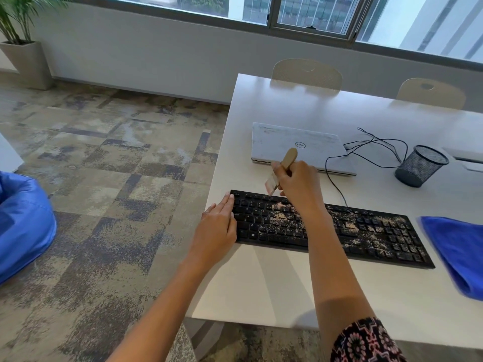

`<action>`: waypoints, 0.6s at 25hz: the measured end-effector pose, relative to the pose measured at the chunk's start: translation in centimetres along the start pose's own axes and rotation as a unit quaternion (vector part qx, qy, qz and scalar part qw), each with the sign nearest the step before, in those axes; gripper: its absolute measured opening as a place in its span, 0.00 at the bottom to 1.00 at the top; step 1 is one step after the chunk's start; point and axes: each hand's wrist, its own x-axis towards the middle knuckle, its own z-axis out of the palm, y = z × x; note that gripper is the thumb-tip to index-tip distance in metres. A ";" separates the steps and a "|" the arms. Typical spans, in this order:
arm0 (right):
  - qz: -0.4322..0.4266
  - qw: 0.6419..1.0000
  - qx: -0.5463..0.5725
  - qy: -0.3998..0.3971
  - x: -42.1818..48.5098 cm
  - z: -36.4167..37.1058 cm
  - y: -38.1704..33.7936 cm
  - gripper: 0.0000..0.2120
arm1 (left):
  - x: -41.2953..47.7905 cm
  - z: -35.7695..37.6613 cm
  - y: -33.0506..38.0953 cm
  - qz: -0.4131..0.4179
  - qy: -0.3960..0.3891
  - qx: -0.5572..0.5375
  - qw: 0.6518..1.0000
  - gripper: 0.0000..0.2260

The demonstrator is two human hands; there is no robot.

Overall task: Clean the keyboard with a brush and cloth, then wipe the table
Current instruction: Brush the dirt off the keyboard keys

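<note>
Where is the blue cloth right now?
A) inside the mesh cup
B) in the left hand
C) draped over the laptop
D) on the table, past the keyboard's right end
D: the blue cloth lies on the table, just beyond the right end of the keyboard.

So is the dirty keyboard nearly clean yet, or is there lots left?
Barely started. Only the left-end keys of the black keyboard look crumb-free; sandy crumbs are scattered over the rest. In hand: the right hand grips a small wooden-handled brush over the top row, while the left hand rests flat on the left end. Left: most brushing, the blue cloth lying untouched, and wiping the white table.
</note>
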 end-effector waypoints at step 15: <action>0.013 0.999 -0.028 0.007 -1.1 0.1 0.6 0.20 | -0.1 0.2 0.3 0.011 0.022 0.057 0.998 0.23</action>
